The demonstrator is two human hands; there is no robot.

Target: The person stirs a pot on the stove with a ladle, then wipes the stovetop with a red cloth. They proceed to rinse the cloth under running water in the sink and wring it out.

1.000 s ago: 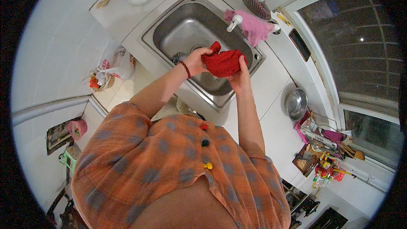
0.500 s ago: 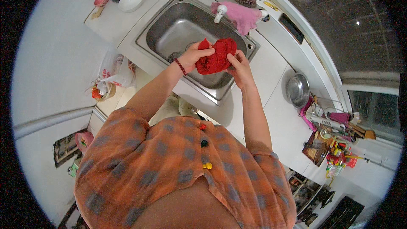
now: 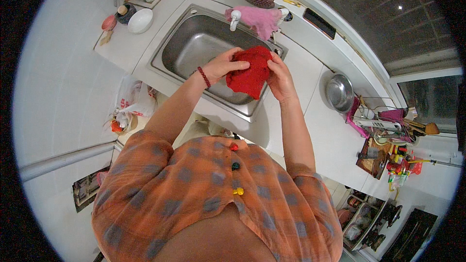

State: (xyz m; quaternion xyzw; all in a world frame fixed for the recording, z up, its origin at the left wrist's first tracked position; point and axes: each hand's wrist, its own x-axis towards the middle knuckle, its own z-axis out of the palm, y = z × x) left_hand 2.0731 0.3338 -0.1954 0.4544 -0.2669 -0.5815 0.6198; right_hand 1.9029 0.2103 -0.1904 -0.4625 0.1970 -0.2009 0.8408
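A red cloth (image 3: 252, 75) hangs spread between my two hands, above the near right part of a stainless steel sink (image 3: 194, 48). My left hand (image 3: 225, 64), with a dark red bead bracelet on its wrist, pinches the cloth's left side, thumb on top. At the cloth's upper right edge, my right hand (image 3: 280, 75) grips it with the fingers partly hidden behind. A white faucet (image 3: 235, 19) stands at the sink's far rim, beside a pink cloth (image 3: 257, 19) draped there.
On the counter left of the sink sit a white bowl (image 3: 140, 21) and a small red dish (image 3: 109, 23). A metal basin (image 3: 339, 92) rests at the right, near a utensil rack (image 3: 383, 121). Plastic bags (image 3: 138, 99) lie below the counter's left edge.
The red cloth has gone from a bunched shape to a flatter, more opened one, its lower edge hanging further down. Both hands still hold it. My view has shifted slightly.
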